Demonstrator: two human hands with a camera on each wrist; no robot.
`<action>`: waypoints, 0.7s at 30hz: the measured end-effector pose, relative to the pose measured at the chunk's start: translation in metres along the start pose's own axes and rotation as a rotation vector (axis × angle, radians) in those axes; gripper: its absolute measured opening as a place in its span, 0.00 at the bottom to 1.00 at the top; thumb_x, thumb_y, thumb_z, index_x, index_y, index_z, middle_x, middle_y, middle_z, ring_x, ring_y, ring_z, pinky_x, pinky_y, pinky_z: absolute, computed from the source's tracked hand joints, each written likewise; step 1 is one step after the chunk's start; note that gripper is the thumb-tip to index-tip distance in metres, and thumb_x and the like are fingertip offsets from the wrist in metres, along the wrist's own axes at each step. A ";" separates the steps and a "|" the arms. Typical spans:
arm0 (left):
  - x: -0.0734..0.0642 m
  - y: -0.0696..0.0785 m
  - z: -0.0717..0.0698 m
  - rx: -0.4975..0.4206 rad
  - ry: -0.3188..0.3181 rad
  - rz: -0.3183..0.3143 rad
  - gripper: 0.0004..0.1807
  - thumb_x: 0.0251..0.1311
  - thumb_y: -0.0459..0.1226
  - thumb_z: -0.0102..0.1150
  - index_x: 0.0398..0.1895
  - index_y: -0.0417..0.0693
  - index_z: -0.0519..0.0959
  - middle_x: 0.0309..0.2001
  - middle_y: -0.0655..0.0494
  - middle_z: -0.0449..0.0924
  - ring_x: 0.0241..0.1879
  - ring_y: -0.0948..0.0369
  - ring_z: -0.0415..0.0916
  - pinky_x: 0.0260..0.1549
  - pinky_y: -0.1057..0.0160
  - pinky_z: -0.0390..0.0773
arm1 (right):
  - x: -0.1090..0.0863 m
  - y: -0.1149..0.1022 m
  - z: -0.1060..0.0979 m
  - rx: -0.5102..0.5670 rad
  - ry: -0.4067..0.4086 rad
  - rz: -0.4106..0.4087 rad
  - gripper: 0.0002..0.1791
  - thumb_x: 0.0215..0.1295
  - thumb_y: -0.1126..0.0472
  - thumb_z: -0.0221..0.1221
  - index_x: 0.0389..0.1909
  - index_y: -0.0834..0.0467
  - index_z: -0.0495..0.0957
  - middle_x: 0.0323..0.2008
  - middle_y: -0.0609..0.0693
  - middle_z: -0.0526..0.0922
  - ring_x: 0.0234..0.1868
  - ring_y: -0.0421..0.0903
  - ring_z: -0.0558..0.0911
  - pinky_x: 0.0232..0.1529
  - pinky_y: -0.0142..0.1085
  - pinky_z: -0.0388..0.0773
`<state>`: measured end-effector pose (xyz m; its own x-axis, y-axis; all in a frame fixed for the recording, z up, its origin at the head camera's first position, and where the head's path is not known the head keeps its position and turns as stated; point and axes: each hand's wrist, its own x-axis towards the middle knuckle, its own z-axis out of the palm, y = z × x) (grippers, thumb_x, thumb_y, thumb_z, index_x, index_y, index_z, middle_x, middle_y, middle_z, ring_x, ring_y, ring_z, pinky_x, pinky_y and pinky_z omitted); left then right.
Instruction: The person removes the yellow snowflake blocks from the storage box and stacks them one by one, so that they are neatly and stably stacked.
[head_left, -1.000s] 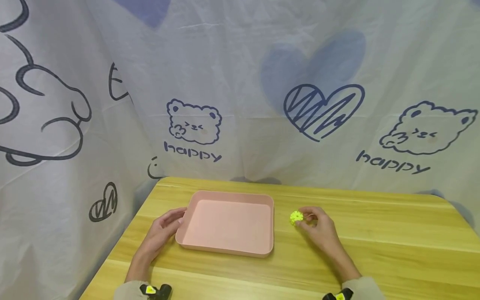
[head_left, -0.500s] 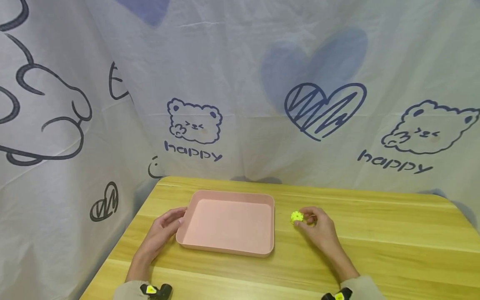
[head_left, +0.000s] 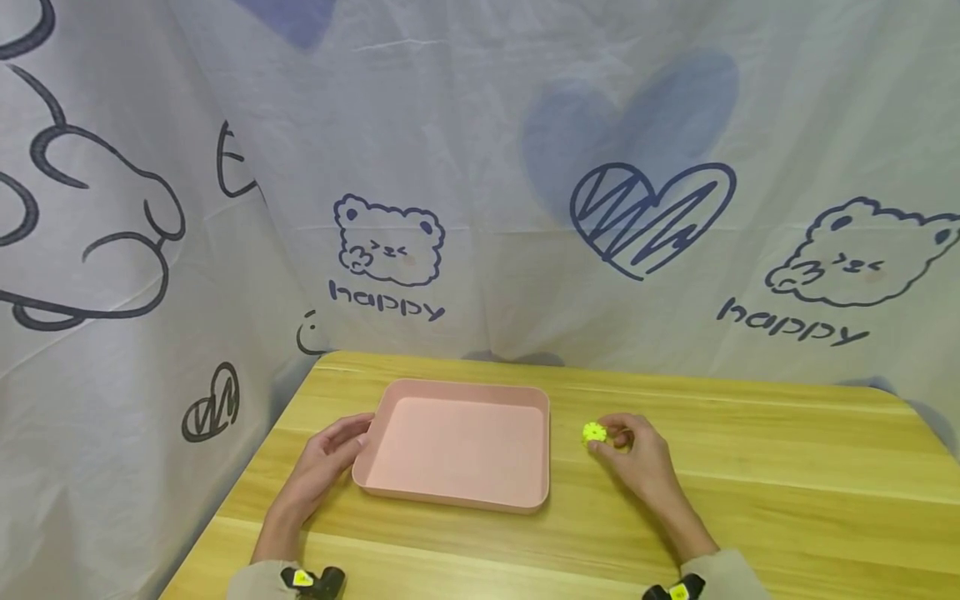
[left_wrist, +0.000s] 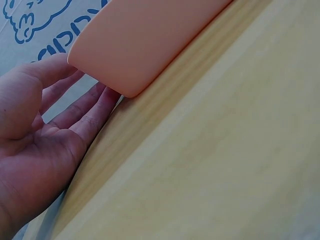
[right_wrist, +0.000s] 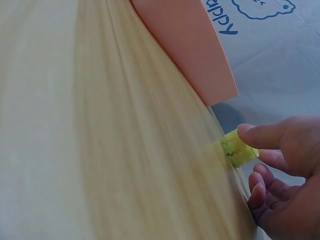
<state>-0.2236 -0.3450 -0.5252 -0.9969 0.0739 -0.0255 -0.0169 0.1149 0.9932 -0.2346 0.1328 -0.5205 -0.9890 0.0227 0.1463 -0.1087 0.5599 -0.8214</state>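
At the left side of a shallow pink rectangular tray (head_left: pixel 457 450), my left hand (head_left: pixel 322 467) holds the edge, its thumb at the rim and its fingers against the outer wall. In the left wrist view, the thumb and fingertips meet the tray's near-left corner, partly hidden by it. To the right of the tray, my right hand (head_left: pixel 641 462) pinches a small bright yellow, round notched plastic piece (head_left: pixel 594 433) between thumb and fingers. The right wrist view shows this piece (right_wrist: pixel 238 148) as thick and ridged, at the table surface; the lower fingers curl beneath it.
The wooden table (head_left: pixel 750 467) has rounded far corners. A pale curtain (head_left: pixel 495 167) printed with hearts, bears and "happy" hangs behind it and along the left. Black straps with small devices (head_left: pixel 315 582) sit at both wrists.
Both hands keep their places at the tray and the yellow piece. Only a very slight shift of the whole head view shows.
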 end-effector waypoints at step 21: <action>-0.001 0.001 0.001 0.002 0.001 -0.004 0.28 0.74 0.39 0.60 0.72 0.38 0.69 0.70 0.39 0.70 0.60 0.67 0.75 0.56 0.68 0.78 | -0.001 -0.001 0.000 0.013 -0.009 0.011 0.20 0.60 0.65 0.73 0.52 0.64 0.82 0.44 0.57 0.80 0.42 0.49 0.78 0.39 0.33 0.78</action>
<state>-0.2230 -0.3442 -0.5237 -0.9970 0.0721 -0.0296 -0.0210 0.1169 0.9929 -0.2337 0.1322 -0.5203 -0.9909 0.0213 0.1326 -0.0993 0.5485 -0.8302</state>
